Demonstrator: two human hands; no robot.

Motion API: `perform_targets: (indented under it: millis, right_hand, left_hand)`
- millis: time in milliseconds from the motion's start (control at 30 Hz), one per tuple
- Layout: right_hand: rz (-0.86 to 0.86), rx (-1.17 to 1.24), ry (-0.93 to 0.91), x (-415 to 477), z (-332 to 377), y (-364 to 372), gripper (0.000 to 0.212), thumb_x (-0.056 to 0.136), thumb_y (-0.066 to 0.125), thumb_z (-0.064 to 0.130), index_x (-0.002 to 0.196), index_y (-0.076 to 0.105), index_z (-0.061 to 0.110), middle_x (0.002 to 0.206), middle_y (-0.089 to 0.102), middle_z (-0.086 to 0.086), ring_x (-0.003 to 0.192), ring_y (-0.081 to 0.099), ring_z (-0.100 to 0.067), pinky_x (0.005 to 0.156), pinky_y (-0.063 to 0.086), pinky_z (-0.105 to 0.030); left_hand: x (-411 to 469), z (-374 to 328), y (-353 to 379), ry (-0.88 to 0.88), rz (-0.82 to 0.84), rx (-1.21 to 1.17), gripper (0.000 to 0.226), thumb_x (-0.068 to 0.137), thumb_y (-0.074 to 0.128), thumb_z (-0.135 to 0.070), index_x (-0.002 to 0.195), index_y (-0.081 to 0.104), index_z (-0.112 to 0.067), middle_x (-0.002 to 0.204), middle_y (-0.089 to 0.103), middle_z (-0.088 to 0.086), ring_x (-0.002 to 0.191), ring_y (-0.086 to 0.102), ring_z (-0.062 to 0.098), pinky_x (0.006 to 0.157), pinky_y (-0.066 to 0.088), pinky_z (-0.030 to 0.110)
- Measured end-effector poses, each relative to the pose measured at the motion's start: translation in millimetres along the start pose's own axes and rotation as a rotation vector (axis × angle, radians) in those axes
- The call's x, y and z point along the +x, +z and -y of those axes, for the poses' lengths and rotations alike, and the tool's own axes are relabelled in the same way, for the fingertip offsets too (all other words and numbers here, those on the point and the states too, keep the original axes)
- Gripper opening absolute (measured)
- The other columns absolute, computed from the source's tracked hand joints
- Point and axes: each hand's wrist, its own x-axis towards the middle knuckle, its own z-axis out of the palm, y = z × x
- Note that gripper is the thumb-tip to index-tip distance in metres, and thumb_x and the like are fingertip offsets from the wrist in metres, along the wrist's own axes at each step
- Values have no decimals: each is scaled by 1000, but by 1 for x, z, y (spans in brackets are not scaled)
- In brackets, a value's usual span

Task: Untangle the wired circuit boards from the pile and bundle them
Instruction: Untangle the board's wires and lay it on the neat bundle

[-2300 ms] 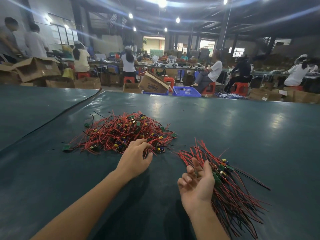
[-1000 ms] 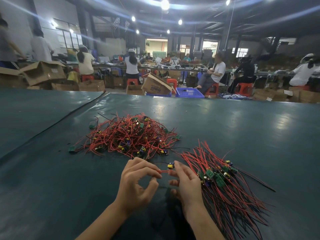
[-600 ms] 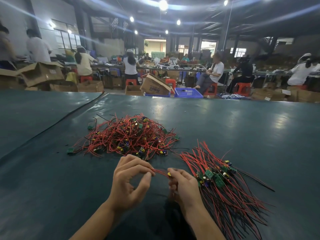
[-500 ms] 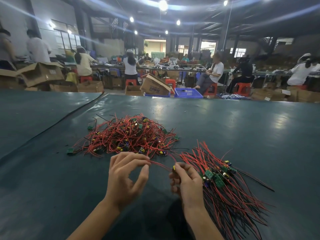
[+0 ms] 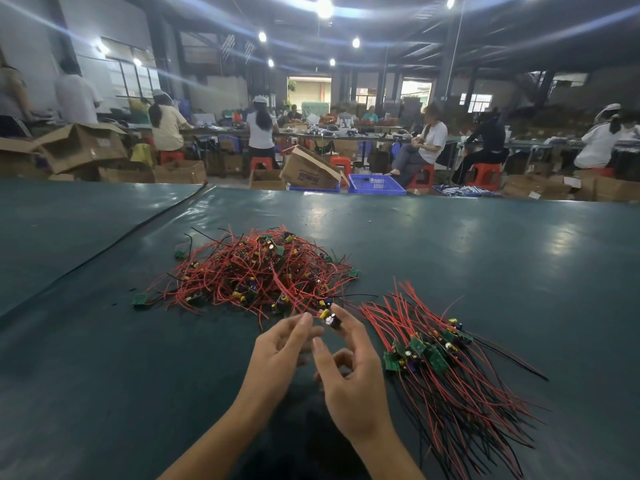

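Note:
A tangled pile of small circuit boards with red and black wires lies on the dark green table. To its right lies a sorted bundle with boards side by side and wires fanned toward me. One small circuit board is held just in front of the pile. My right hand pinches it between fingertips. My left hand pinches its red wire, which still runs back into the pile.
A seam runs diagonally across the table cover at the left. Beyond the table's far edge stand cardboard boxes, a blue crate and red stools, with several people working at benches.
Both hands have moved forward toward the pile's near edge. The board in my right hand is now raised higher, and my left hand has closed in next to it on the wire.

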Motion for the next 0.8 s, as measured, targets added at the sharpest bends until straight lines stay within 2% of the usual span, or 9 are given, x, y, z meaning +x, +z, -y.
perform_targets:
  millis: [100,200,267,367,400,500,633,733,800]
  right_hand:
    - [76,-39,-33,-2,1,3,37,91,64,22,124,56,38,107,69,21,55,56,-5,51,43,-18]
    - [66,-85,1,-3,0,3,32,93,63,26,120,55,41,107,67,30,45,46,-6,45,41,-28]
    - [13,-71,53,-2,0,3,31,95,63,25,121,53,39,108,68,26,44,48,-8,44,44,-28]
    - [-98,-39,152,2,1,1,29,93,65,30,118,52,36,96,69,19,48,56,-18,49,52,-42]
    - [-132,-36,189,4,1,0,26,92,66,31,116,55,35,92,69,17,52,60,-18,53,53,-41]
    - [-181,-15,238,9,-3,-3,9,90,69,29,95,73,23,80,74,9,72,68,-5,65,52,-17]
    - [-133,10,241,8,-1,-3,22,94,64,22,78,79,23,75,75,4,72,70,-8,66,53,-18]
    - [-124,66,254,7,-1,-2,26,94,64,23,74,80,26,75,73,-13,67,66,-26,68,54,-36]
    - [-105,116,264,7,0,0,26,95,63,20,77,81,26,80,75,-12,78,70,-31,75,57,-38]
  left_hand:
    - [-1,0,2,-62,-50,-184,24,88,59,-34,89,79,-20,91,76,8,82,73,17,63,56,21]
    - [2,3,-3,-44,-112,-165,22,94,58,-20,87,79,-20,90,76,9,79,71,16,64,56,22]
    - [3,3,-6,-25,-124,-115,24,96,56,-18,86,78,-19,89,76,7,82,72,19,71,57,28]
    - [4,3,-7,34,-117,-52,22,97,54,-15,89,75,-14,84,76,6,80,72,17,68,56,24]
    - [3,2,-7,56,-101,-28,21,96,55,-14,90,74,-13,82,76,6,78,72,16,65,56,22]
    - [3,4,-5,109,-47,69,18,95,57,-13,90,74,-12,80,75,4,74,72,17,61,56,22]
    - [1,7,-3,146,-9,103,15,90,61,-23,88,73,-15,78,75,3,71,72,18,59,56,24]
    - [0,5,-4,93,-2,52,25,75,69,-43,82,74,-20,74,74,6,64,70,18,57,54,23]
    - [-1,3,-4,50,48,45,31,68,72,-51,81,76,-23,72,74,6,60,68,16,55,52,21]
